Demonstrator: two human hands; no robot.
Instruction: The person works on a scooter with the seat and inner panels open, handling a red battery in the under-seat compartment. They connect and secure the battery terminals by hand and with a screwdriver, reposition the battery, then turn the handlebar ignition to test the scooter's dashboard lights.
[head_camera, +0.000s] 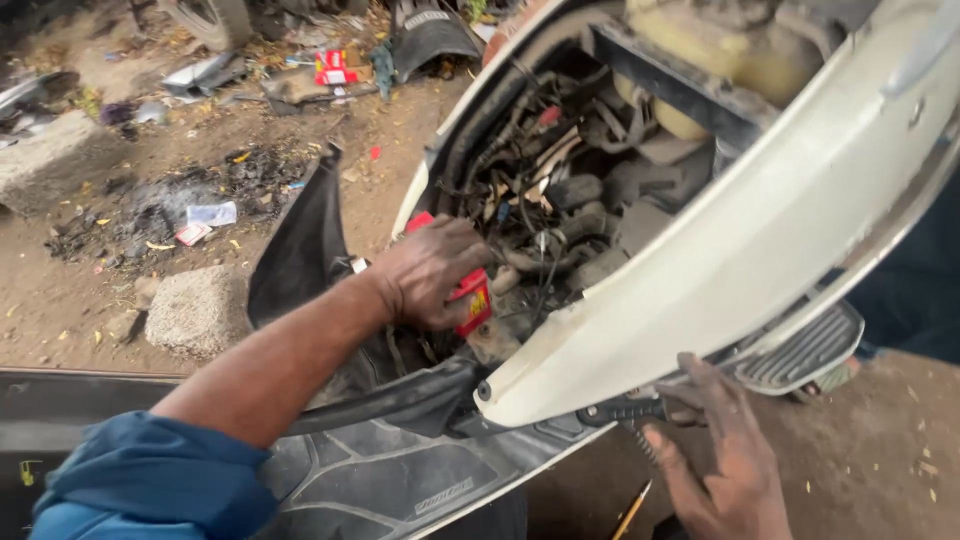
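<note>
1. Head view looks down into an opened white scooter body (760, 240); the panel is off, and the engine bay with its tangle of black hoses and wires (545, 215) is exposed.
2. Left hand (430, 272): reached into the bay from the lower left, with the forearm bare and a blue sleeve (140, 480) pushed up at the elbow. Fingers are wrapped around a small red box (474, 300) with a yellow mark on its face. Grip is closed on the box, which sits at the lower front edge of the bay, just beside the hoses.
3. Right hand (725, 455): at the lower right, below the white body edge. Fingers curl over a black tool handle (625, 410) that lies against the underside of the white panel. The grip looks loose but is in contact; the tool's working end is hidden.
4. A grey ribbed footrest (805, 350) projects right of the white panel, just above the right hand.
5. A black floorboard mat (390, 480) lies below the bay, and a loose black plastic cover (300, 250) stands tilted to its left.
6. The ground is bare dirt with two rough stone blocks (195, 310), scattered litter, and a red packet (335, 68) near the top edge, well apart from the hands.
7. A yellowish tank (720, 50) shows at the top of the bay.
</note>
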